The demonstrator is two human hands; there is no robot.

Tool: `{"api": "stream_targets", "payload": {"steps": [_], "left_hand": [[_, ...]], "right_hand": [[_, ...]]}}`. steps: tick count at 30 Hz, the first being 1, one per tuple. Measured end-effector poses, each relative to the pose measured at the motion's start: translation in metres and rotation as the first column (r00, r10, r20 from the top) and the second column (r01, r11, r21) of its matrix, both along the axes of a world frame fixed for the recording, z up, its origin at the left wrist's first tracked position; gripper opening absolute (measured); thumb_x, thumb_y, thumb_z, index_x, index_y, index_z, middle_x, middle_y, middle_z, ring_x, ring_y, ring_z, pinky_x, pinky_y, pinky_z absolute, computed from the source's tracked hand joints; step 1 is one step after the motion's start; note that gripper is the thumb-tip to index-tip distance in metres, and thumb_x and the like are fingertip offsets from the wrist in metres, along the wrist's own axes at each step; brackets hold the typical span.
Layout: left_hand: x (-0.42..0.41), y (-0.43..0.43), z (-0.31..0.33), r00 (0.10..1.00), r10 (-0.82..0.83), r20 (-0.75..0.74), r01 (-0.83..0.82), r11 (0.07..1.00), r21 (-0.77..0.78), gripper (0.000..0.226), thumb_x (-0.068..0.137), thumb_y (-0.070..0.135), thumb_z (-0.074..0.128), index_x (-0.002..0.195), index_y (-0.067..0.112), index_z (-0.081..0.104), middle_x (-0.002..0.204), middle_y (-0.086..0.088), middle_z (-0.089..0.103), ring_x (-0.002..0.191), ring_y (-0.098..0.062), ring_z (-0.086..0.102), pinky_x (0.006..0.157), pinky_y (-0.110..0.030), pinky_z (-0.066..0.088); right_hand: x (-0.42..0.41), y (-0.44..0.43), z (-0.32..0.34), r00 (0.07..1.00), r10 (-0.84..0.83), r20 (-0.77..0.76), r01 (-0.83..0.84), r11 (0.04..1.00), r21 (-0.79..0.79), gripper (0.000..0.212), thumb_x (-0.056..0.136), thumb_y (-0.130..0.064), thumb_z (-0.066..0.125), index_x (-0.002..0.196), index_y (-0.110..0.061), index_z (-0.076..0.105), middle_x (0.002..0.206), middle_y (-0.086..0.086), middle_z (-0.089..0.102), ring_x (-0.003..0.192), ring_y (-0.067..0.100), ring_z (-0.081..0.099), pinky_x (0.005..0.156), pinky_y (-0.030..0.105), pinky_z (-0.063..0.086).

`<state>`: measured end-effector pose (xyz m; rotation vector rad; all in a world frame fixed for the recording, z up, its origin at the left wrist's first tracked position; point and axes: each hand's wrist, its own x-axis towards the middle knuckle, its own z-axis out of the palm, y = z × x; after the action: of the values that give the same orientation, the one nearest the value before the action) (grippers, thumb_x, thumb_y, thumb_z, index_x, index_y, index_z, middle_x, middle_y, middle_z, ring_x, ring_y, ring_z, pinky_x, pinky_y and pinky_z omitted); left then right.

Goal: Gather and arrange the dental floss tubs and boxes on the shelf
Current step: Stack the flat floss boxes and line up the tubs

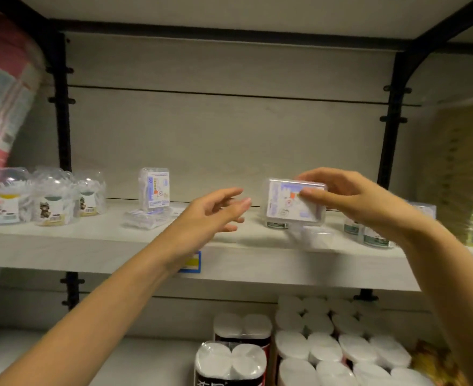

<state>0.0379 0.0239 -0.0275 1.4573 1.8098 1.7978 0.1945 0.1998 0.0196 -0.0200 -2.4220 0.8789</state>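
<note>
Left hand (215,211) slack — floss box (285,210) between right fingers (327,175).

Shelf (90,246): pale wood-look board. Domed tubs (52,201): three, clear, upright, clustered at the left end, cartoon labels facing out. Upright box (155,188): clear, purple-white label, stands on end left of centre, on or just behind flat box (146,217); cannot tell which. Held box (295,203): same kind, raised above the shelf, label facing out, pinched by right hand (349,203). Green-label tubs (377,239): low, on the right side, partly hidden. Blurred clear box (317,236): lies near the front edge.
</note>
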Motion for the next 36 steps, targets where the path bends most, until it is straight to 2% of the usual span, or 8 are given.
{"api": "stream_targets", "payload": {"steps": [4,11,14,17,20,25,29,36], "left_hand": [[0.011,0.002,0.001,0.960,-0.223,0.168,0.223,0.975,0.022,0.044,0.073,0.036,0.059,0.110,0.014,0.066,0.097,-0.002,0.071,0.086,-0.013,0.063,0.080,-0.024,0.054],[0.005,0.003,-0.006,0.966,-0.164,0.201,0.145,0.984,0.107,0.031,0.075,0.021,0.062,0.103,0.007,0.066,0.098,-0.005,0.073,0.086,-0.010,0.067,0.077,-0.018,0.055],[-0.002,-0.005,-0.006,0.972,-0.122,0.200,0.098,0.987,0.128,0.033,0.073,0.025,0.062,0.101,0.009,0.067,0.095,-0.003,0.075,0.085,-0.008,0.069,0.074,-0.017,0.055],[-0.011,-0.016,-0.007,0.976,-0.066,0.209,0.042,0.992,0.119,0.037,0.072,0.027,0.063,0.103,0.008,0.067,0.097,-0.003,0.075,0.088,-0.011,0.069,0.076,-0.018,0.056],[-0.016,-0.020,-0.009,0.977,-0.037,0.210,0.019,0.996,0.087,0.038,0.072,0.028,0.063,0.104,0.009,0.067,0.098,-0.003,0.075,0.088,-0.010,0.070,0.075,-0.017,0.056],[-0.016,-0.016,-0.012,0.970,-0.026,0.242,0.008,0.997,0.076,0.039,0.070,0.027,0.063,0.104,0.007,0.067,0.097,-0.004,0.075,0.083,-0.008,0.071,0.070,-0.015,0.056],[-0.016,-0.016,-0.012,0.970,-0.016,0.244,-0.003,0.997,0.076,0.039,0.070,0.028,0.064,0.103,0.008,0.068,0.097,-0.003,0.075,0.081,-0.007,0.070,0.068,-0.015,0.055],[-0.016,-0.021,-0.011,0.970,0.005,0.243,-0.026,0.996,0.082,0.037,0.070,0.028,0.064,0.103,0.011,0.068,0.097,-0.002,0.075,0.084,-0.008,0.071,0.072,-0.016,0.056]], "right_hand": [[0.003,-0.015,0.003,0.993,0.070,0.095,-0.073,0.997,0.030,0.033,0.067,-0.044,0.057,0.098,-0.033,0.060,0.088,-0.013,0.070,0.085,-0.001,0.067,0.070,0.012,0.052],[-0.009,-0.020,-0.002,0.997,0.032,0.070,-0.035,0.999,0.035,0.026,0.081,-0.043,0.048,0.103,-0.034,0.058,0.098,-0.014,0.066,0.090,-0.001,0.065,0.076,0.017,0.054],[-0.003,-0.003,-0.002,0.971,-0.201,-0.129,0.195,0.979,-0.061,0.027,0.093,-0.032,0.045,0.109,-0.020,0.063,0.103,-0.001,0.068,0.094,0.013,0.065,0.084,0.029,0.054],[-0.001,0.021,-0.006,0.799,-0.582,-0.150,0.600,0.763,0.238,0.040,0.090,-0.046,0.047,0.104,-0.014,0.067,0.102,0.006,0.070,0.093,0.024,0.064,0.086,0.041,0.051],[-0.013,0.026,-0.024,0.669,-0.737,0.095,0.626,0.627,0.464,0.073,0.077,-0.073,0.036,0.082,-0.007,0.066,0.082,0.010,0.068,0.080,0.027,0.062,0.074,0.034,0.049],[-0.037,0.027,-0.043,0.590,-0.787,0.179,0.619,0.584,0.525,0.064,0.077,-0.070,0.044,0.063,-0.008,0.045,0.075,0.010,0.050,0.080,0.030,0.052,0.065,0.030,0.038],[-0.031,0.032,-0.038,0.649,-0.748,0.138,0.628,0.629,0.457,0.053,0.073,-0.059,0.057,0.055,-0.010,0.045,0.061,0.007,0.049,0.060,0.023,0.047,0.050,0.028,0.033],[0.011,0.035,-0.047,0.939,-0.205,-0.275,0.307,0.858,0.411,0.065,0.068,-0.044,0.072,0.127,-0.023,0.052,0.108,-0.007,0.051,0.100,0.002,0.052,0.087,0.018,0.047]]}}
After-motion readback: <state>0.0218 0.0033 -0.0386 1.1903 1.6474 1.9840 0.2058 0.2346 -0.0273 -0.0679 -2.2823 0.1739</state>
